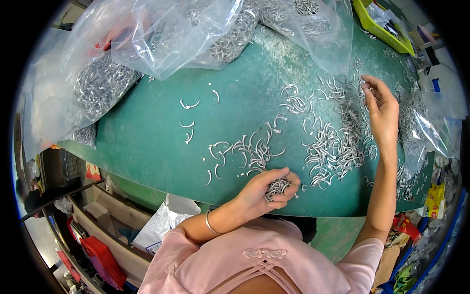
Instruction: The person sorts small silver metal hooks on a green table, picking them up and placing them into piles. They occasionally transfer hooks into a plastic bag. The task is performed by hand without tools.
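My left hand (257,193) is cupped near the table's front edge, its fingers closed round a handful of small curved metal pieces (278,187). They look like thin silvery hooks or crescents. Just beyond it lies a loose scatter of the same pieces (252,149). Out to the right, my right hand (383,105) hovers at the far side of a larger heap (338,147). Its fingers are bent in toward the thumb; whether a piece sits between the tips is too small to see.
Clear plastic bags full of these pieces (105,85) stand along the left and back of the green table (147,127). Another bag (421,122) lies at the right edge. A yellow-green basket (384,29) stands at the back right. Drawers with a red basket (100,259) are at lower left.
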Motion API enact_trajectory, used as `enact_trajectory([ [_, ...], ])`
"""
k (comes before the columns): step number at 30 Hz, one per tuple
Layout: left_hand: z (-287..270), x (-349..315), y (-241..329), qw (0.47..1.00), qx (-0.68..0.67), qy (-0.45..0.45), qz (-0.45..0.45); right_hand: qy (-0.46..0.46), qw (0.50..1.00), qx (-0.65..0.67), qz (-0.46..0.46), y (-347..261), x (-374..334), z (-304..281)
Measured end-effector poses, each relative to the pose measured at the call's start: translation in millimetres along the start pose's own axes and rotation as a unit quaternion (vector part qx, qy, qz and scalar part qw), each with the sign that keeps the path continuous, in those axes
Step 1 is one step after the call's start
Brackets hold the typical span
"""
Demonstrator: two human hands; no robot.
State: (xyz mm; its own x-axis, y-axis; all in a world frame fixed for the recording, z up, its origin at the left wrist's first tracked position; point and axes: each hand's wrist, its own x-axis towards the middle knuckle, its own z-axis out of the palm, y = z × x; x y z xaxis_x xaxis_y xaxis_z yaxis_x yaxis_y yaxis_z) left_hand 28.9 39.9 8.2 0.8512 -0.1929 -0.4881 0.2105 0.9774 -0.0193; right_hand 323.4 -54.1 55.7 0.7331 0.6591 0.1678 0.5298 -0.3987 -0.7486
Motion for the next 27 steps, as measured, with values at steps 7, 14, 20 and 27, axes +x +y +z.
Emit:
enact_trajectory([
  [7, -0.5, 0.2, 2.1, 1.000, -0.009, -0.011, 0.003, -0.063, 0.986, -0.127, -0.091, -13.5, -8.0, 16.4],
  [14, 5.2, 0.1, 3.5, 1.000, -0.002, -0.006, 0.002, -0.113, 0.938, -0.201, -0.257, -4.4, -0.5, 63.3],
  [20, -5.5, -0.9, 2.1, 0.999, -0.011, -0.042, 0.024, -0.171, 0.964, -0.071, -0.190, -17.6, -11.7, 53.7],
  [27, 38.7, 3.7, 5.7, 0.979, -0.048, 0.123, 0.156, -0.389, 0.902, 0.090, -0.162, -58.6, -42.9, 33.5],
])
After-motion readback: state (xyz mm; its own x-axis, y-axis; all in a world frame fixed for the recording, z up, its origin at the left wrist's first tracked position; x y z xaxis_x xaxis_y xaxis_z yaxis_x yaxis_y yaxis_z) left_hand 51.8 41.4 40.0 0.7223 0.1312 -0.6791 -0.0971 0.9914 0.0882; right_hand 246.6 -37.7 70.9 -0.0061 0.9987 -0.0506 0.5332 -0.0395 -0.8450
